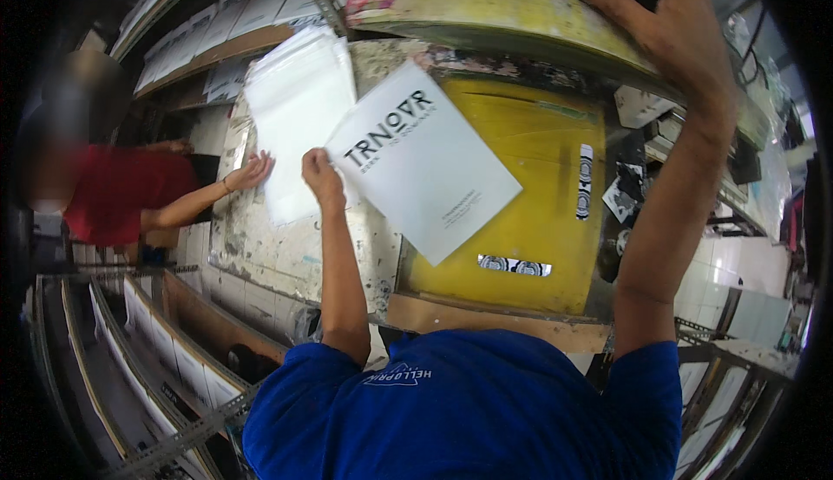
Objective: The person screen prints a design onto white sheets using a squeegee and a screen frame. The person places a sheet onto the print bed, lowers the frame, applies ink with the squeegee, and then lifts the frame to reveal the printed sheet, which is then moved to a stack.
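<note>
My left hand (pixel 324 181) is closed, pinching the left corner of a white sheet or flat bag (pixel 442 168) with black print. This sheet lies tilted over a yellow printing board (pixel 555 159), covering its left part. At the upper right, my right hand (pixel 664 25) grips the top of a raised screen printing frame (pixel 486 3) stained yellow; some fingers are hidden or cut off by the picture's edge. Left of my left hand is a stack of blank white sheets or bags (pixel 299 124). Two patterned strips (pixel 585 181) are stuck on the board.
A co-worker in a red shirt (pixel 130 189) reaches in from the left, their hand (pixel 249 172) at the blank stack. Shelves with printed sheets (pixel 234 25) stand behind the stained table (pixel 252 237). A rack with wooden dividers (pixel 130 341) is at the lower left.
</note>
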